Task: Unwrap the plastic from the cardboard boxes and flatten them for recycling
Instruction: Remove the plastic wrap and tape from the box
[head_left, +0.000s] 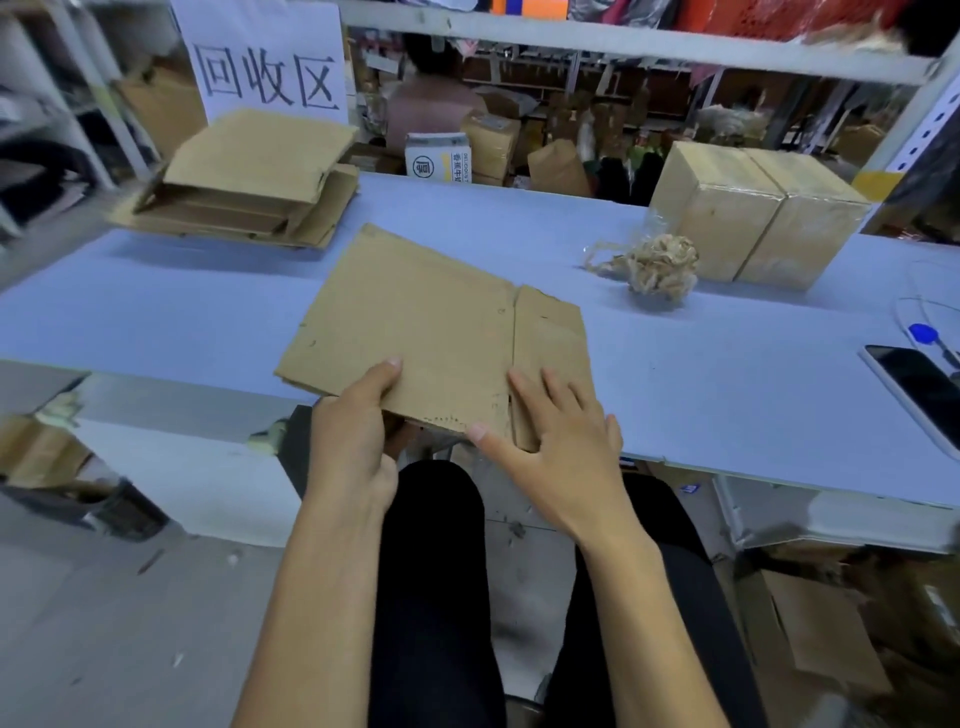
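Observation:
A flattened cardboard box (415, 322) lies at the near edge of the pale blue table (701, 374), its near edge jutting over the rim. My left hand (353, 431) grips its near left edge, thumb on top and fingers underneath. My right hand (556, 431) presses flat on the box's right flap with straight, spread fingers. At the far right stand two upright cardboard boxes (753, 213) wrapped together in clear plastic. A crumpled ball of removed plastic wrap (657, 270) lies in front of them.
A stack of flattened cardboard (249, 182) sits at the table's far left under a white paper sign (265, 57). A phone (919, 395) and a blue-handled tool (930, 338) lie at the right edge. A person (436, 98) sits beyond the table among more boxes.

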